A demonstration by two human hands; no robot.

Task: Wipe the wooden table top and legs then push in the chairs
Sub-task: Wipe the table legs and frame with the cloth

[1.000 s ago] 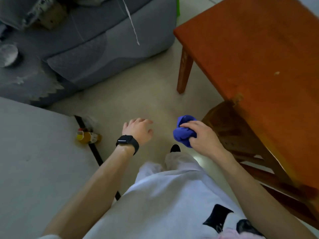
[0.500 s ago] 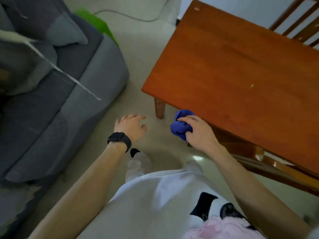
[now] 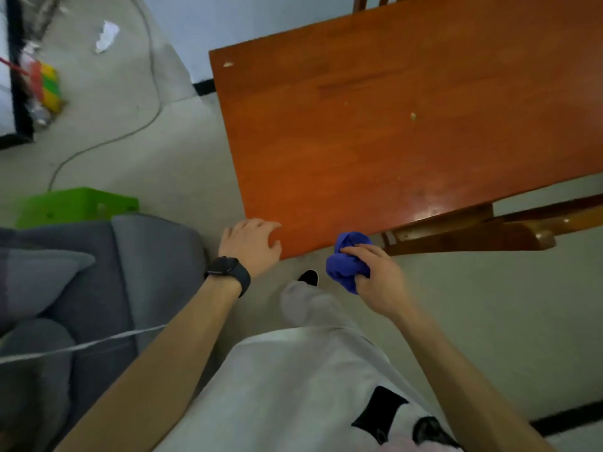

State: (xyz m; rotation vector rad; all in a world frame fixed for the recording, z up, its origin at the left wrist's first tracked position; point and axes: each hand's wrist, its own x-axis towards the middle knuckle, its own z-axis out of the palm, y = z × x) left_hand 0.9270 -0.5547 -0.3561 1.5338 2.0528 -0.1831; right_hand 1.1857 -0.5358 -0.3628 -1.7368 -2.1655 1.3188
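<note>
The reddish wooden table (image 3: 375, 141) fills the upper right, with two small crumbs on its top. My left hand (image 3: 249, 244), a black watch on its wrist, rests with loosely bent fingers on the table's near left corner. My right hand (image 3: 375, 275) grips a bunched blue cloth (image 3: 346, 262) just below the table's near edge, off the top. One wooden chair (image 3: 483, 231) sits under the near right edge, its seat partly out. Another chair's back (image 3: 372, 1) shows beyond the far edge.
A grey sofa (image 3: 98, 288) stands close on the left, with a green plastic stool (image 3: 75, 205) behind it. A cable (image 3: 143, 125) trails across the pale floor. Coloured clutter (image 3: 45, 83) lies at the far left by a dark-edged panel.
The view has swung round to the table's end. My left hand has come up from mid-air onto the table corner. My right hand still holds the cloth by the edge.
</note>
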